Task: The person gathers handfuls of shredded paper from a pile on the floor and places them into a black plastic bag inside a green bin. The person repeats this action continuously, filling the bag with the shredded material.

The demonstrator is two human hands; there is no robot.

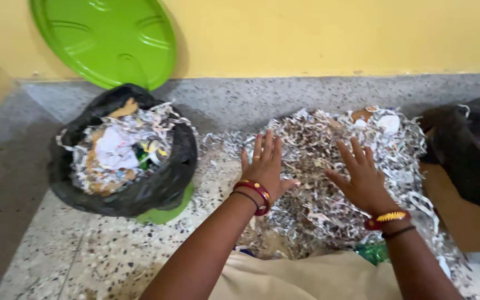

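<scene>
1. Head view: the left hand (265, 166) lies flat, fingers spread and open, palm down on the near left edge of a heap of shredded paper (334, 166). It grips nothing.
2. The right hand (362, 178) is also open, fingers splayed, pressing on the middle of the same heap; nothing is clasped in it.
3. Judged from how things lie, part of the work looks done: a bin lined with a black bag (123, 161), well to the left of the left fingers, already holds shredded strips and bits of crumpled paper almost up to its rim.
4. Most of it seems left: the heap under both palms is large, spreading beyond the right fingertips toward the wall, and loose strips are scattered on the speckled floor (101, 250) between the left fingers and the bin.
5. Packages: a second dark bag (462, 150) lies to the right of the right fingers, draped over a brown cardboard box (462, 222). No label shows on either.
6. A round green lid (106, 39) leans against the yellow wall (334, 33), beyond the bin and far left of the left fingertips.
7. No signs or readable labels are visible; a small green scrap sits just below the right wrist.
</scene>
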